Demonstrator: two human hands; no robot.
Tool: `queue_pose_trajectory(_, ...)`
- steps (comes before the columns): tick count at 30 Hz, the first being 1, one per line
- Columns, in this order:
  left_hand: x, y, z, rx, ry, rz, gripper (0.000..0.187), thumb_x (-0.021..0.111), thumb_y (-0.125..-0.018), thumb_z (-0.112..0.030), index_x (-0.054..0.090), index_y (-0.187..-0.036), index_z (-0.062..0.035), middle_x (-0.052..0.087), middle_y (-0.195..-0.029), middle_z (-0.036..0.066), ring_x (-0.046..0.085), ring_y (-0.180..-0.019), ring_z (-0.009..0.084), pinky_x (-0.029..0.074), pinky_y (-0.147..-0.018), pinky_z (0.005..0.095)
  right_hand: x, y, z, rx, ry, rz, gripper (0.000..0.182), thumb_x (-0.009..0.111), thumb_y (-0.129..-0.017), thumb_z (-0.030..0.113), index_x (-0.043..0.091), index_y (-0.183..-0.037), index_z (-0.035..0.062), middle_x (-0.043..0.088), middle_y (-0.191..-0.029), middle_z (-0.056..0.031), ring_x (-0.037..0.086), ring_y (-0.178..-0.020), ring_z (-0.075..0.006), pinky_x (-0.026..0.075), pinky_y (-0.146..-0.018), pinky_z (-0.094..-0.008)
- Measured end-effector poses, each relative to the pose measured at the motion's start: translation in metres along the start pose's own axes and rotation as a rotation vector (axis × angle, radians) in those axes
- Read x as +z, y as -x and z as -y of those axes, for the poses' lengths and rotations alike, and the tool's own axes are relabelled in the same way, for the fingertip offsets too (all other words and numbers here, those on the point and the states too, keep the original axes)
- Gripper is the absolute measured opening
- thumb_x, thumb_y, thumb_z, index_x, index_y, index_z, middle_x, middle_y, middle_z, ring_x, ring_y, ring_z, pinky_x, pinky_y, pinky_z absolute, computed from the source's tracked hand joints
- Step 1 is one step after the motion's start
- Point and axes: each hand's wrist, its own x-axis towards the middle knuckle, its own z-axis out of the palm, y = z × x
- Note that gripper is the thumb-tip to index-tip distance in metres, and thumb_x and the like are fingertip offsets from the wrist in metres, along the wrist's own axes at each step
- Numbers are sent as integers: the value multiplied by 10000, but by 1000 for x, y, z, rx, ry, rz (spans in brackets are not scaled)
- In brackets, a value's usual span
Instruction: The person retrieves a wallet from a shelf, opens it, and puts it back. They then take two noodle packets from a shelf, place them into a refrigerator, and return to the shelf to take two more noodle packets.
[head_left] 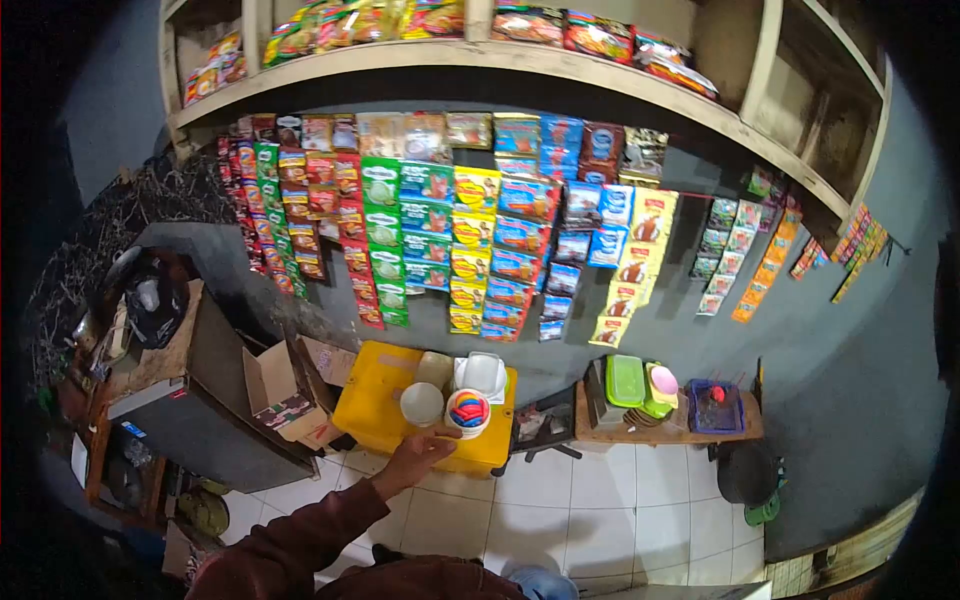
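My left hand [424, 454], in a dark red-brown sleeve, reaches up from the lower left over the front of a yellow box [372, 392]. Its fingers stretch out towards a white tub [467, 431], and the fingertips are at or just against the tub's lower side. Red, blue and yellow pieces [469, 407] fill the tub; they are too small to name. Beside it on the box stand a whitish round container [422, 403] and a stack of white square trays [484, 374]. My right hand is out of view.
Strips of sachets [520, 230] hang along the wall under a wooden shelf [470, 56] of noodle packets. To the right, a low bench [672, 430] bears a green container [626, 381] and a blue basket [716, 408]. An open cardboard box [276, 380] stands left of the yellow box.
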Motion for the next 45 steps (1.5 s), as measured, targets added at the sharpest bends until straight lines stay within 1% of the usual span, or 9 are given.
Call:
queue_pose_trajectory(2, -24, 6, 1, 141, 64, -21, 290, 639, -951, -196, 614, -1216, -81, 631, -1101, 8, 565, -940, 93, 473, -825, 254, 95, -18, 27, -236, -443, 134, 552, 620, -893, 176, 416, -1356, -47, 444, -1396, -227, 397, -1313, -362, 324, -1100, -466)
queue_pose_trajectory(3, -34, 13, -7, 153, 77, -41, 290, 639, -951, -196, 614, -1216, -81, 631, -1101, 8, 565, -940, 93, 473, -825, 254, 80, -21, 151, -385, -417, 44, 459, 620, -884, 120, 484, -1287, -50, 495, -1345, -233, 464, -1261, -376, 336, -1091, -458)
queue_pose_trajectory(6, -70, 41, -39, 208, 65, -103, 280, 636, -948, -160, 610, -1213, -73, 635, -1130, 27, 583, -1004, 114, 469, -871, 262, 101, 1, 348, -388, -788, 315, 421, 636, -824, -1, 542, -1234, 8, 496, -1375, -183, 449, -1295, -331, 355, -1076, -427)
queue_pose_trajectory(9, -112, 70, -59, 350, 100, -143, 268, 623, -952, -135, 607, -1204, -47, 631, -1172, 59, 591, -1069, 144, 456, -930, 270, 49, 15, 523, -602, -1065, 461, 343, 647, -807, 9, 592, -1145, 5, 538, -1328, -194, 496, -1246, -354, 346, -1083, -441)
queue_pose_trajectory(14, -186, 99, -106, 545, -72, -225, 255, 622, -935, -94, 594, -1169, 5, 575, -1267, 110, 556, -1154, 188, 432, -983, 313, -26, 19, 672, -837, -1314, 456, 299, 694, -770, -7, 646, -1065, 6, 592, -1263, -180, 570, -1159, -341, 434, -1000, -405)
queue_pose_trajectory(21, -215, 108, -194, 821, -360, -245, 205, 661, -884, -106, 636, -1054, 4, 606, -1199, 144, 565, -1139, 235, 411, -997, 362, -98, -47, 740, -1172, -1366, 314, 280, 715, -757, 30, 666, -1032, 22, 636, -1182, -161, 604, -1073, -341, 475, -914, -406)
queue_pose_trajectory(28, -141, 42, -306, 1078, -710, -102, 249, 752, -764, -112, 672, -982, -23, 659, -1098, 133, 623, -1042, 278, 473, -911, 387, -111, -184, 756, -1441, -1129, -21, 216, 705, -754, 50, 674, -967, 28, 655, -1076, -141, 634, -924, -308, 500, -799, -382)
queue_pose_trajectory(41, 54, -162, -499, 1738, -1142, -317, 244, 693, -834, -151, 630, -1041, -41, 643, -1102, 130, 592, -1091, 322, 455, -944, 397, -56, -452, 798, -1509, -718, -288, 278, 655, -861, 289, 647, -1077, 114, 634, -1111, -102, 604, -1036, -306, 503, -861, -392)
queue_pose_trajectory(45, 69, -214, -554, 1617, -1273, -408, 275, 660, -863, -163, 611, -1109, -50, 614, -1176, 123, 567, -1152, 326, 443, -969, 382, -37, -483, 817, -1438, -622, -160, 339, 645, -853, 358, 634, -1116, 145, 640, -1112, -93, 606, -1057, -302, 503, -886, -418)
